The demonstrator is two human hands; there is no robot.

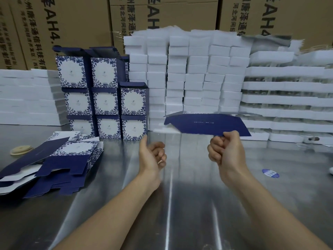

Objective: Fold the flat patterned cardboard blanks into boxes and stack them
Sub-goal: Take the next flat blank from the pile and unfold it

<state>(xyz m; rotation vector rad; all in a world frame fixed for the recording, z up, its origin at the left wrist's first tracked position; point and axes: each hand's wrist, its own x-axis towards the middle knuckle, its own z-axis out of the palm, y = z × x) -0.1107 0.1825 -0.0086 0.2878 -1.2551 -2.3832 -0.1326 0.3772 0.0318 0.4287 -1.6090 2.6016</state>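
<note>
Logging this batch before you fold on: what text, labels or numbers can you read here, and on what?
"州唐泽通信科技有" and "AH4.": left brown carton, sideways, cut off.
"泽AH" and "州唐泽通": middle brown carton, cut off.
"AH4": right brown carton.
Smaller Chinese lines on the cartons: too blurred.
White line on the flat blank in the right hand: too small.
Print on the folded boxes and round blue sticker: too small.

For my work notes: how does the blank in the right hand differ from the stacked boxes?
The blank is flat and held up by the right hand; the stacked boxes are folded and stand on the table. The blank shows plain navy; the boxes show white floral fronts. Both share navy card.
</note>
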